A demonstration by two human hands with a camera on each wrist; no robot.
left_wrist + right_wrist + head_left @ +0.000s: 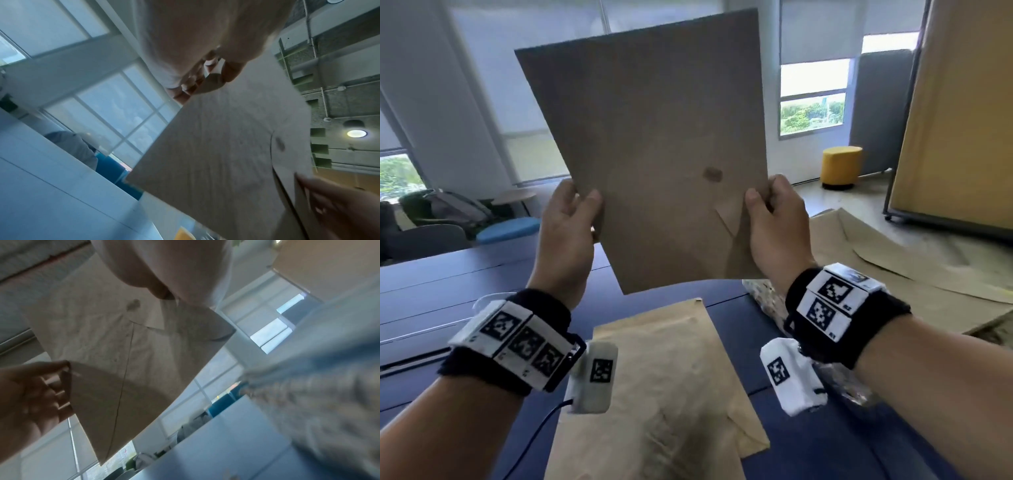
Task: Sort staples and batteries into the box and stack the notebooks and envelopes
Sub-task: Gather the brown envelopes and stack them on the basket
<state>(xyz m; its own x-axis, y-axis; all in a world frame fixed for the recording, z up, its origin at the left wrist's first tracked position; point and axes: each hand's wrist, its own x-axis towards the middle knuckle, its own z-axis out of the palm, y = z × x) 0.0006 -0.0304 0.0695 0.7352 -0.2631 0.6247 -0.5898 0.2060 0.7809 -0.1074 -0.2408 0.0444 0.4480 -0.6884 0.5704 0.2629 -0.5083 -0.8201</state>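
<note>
Both hands grip one large brown paper envelope [650, 150] by its lower corners, raised upright in the air above the table and tilted slightly to the left. The left hand [568, 236] pinches the lower left edge, thumb laid on the near face and fingers [185, 91] curled behind it. The right hand [777, 229] pinches the lower right corner the same way, its thumb beside a crease in the paper (a small dark oval mark sits just above that crease). Each wrist carries a black band with white patterned tags.

Below the raised envelope, a second tan paper envelope [661, 387] lies flat on the dark blue table [448, 294]. More crumpled brown paper [900, 267] lies on the table's right side, well apart from the flat envelope. A yellow round stool [841, 166] stands on the floor beyond.
</note>
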